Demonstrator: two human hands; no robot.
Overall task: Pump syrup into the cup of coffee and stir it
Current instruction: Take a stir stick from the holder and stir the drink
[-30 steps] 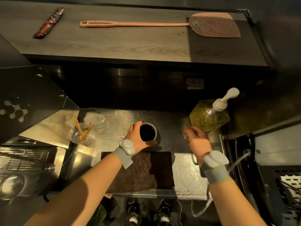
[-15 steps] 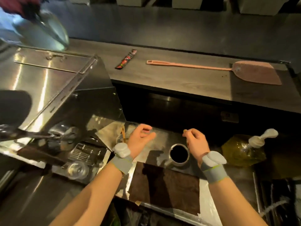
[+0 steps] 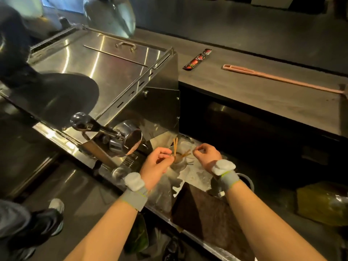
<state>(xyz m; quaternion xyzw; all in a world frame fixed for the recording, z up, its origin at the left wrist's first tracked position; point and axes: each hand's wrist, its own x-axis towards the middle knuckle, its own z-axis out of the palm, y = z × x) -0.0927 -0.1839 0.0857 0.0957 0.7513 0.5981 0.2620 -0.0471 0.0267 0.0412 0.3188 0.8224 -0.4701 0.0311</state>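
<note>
Both hands are held over a small clear glass [image 3: 178, 162] of wooden stir sticks [image 3: 175, 147] that stands on the steel worktop [image 3: 195, 176], just beside the espresso machine [image 3: 105, 76]. The sticks stand nearly upright in the glass, leaning slightly, so their long axis runs up and away from the worktop; a stick would be drawn out by a lift along that axis, not by a sideways pull.

The left hand [image 3: 157, 162] is the nearer of the two. Its curled fingers [image 3: 166, 154] are seen right at the base of the tallest pair of sticks, at the rim of the glass, in a loose pinch. Whether a stick is actually gripped cannot be told, as the contact is hidden by the fingers themselves. The right hand [image 3: 205, 155] is held just to the other side of the glass, fingers bent with the thumb and forefinger close together, and nothing is seen in it.

The cup of coffee [image 3: 246, 180] lies behind the right wrist, toward the person and to the right of the glass; only a part of its rim is shown beyond the grey wristband. The syrup bottle [image 3: 323, 202] is found farther right at the frame edge, its pump out of view. The stirring step is judged to be in preparation: once a stick is freed, it would have to be carried rightward and back toward the body to reach the cup.
</note>
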